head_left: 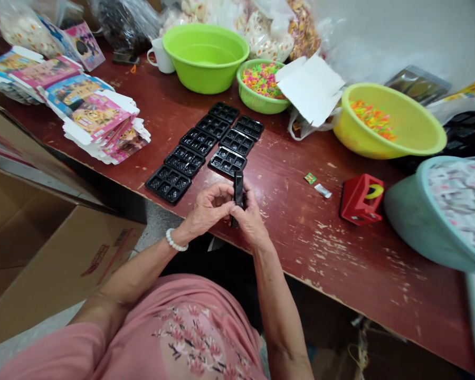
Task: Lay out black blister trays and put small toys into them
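Both of my hands meet at the near edge of the dark red table [309,248]. My left hand [208,208] and my right hand [250,216] are closed on a stack of black plastic trays [238,191] held on edge between them. Just beyond my hands, several more black compartment trays [206,153] lie flat in two rows on the table.
Piles of colourful flat cartons [98,124] lie at the left. Green bowls [206,55], a small green basket [261,82] and a yellow bowl [391,124] of bright pieces stand behind. A red tape dispenser [361,199] and a pale blue basin [439,216] are right. Cardboard boxes [43,248] stand left.
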### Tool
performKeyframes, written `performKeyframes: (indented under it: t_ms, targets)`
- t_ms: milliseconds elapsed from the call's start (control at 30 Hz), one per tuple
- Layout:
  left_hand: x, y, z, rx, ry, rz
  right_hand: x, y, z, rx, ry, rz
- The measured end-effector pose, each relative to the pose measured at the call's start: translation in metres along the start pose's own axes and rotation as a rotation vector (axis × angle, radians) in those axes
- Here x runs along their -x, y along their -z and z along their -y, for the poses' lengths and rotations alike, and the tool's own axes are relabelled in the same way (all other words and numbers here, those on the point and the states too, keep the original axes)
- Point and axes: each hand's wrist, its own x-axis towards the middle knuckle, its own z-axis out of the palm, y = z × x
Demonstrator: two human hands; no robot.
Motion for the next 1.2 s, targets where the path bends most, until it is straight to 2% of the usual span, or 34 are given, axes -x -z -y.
performKeyframes:
  t_ms: [133,300,400,467,567,700,767,900,1033,1100,1200]
  targets:
    - [0.003,0.009,0.003,0.004,0.165,0.016,-0.006,0.006,0.001,0.044,0.004,-0.061]
    - [0.008,0.031,0.014,0.106,0.257,-0.225,-0.019,0.032,-0.006,-0.182,0.09,-0.294]
    - [0.014,0.048,0.02,0.071,0.386,-0.313,-0.017,0.049,-0.007,-0.122,0.085,-0.326]
    - [0.02,0.056,0.024,-0.031,0.453,-0.285,-0.009,0.051,-0.006,-0.031,0.08,-0.3]
    - [0.028,0.061,0.026,-0.162,0.49,-0.147,0.008,0.038,-0.003,0.078,0.065,-0.185]
    - [0.031,0.048,0.023,-0.038,0.398,0.093,0.025,0.009,-0.006,0.098,0.053,0.011]
    - [0.03,0.038,0.02,0.034,0.328,0.146,0.029,-0.001,-0.009,0.027,0.015,0.081]
    - [0.028,0.017,0.017,0.113,0.317,0.095,0.033,-0.008,-0.012,-0.135,-0.021,0.089]
    - [0.032,0.006,0.018,0.169,0.347,0.07,0.038,-0.006,-0.011,-0.235,-0.012,0.076]
    - [0.036,0.002,0.017,0.145,0.319,0.077,0.041,-0.004,-0.011,-0.238,-0.003,0.07]
    - [0.04,-0.003,0.015,0.084,0.203,0.057,0.045,-0.002,-0.009,-0.135,0.017,0.017]
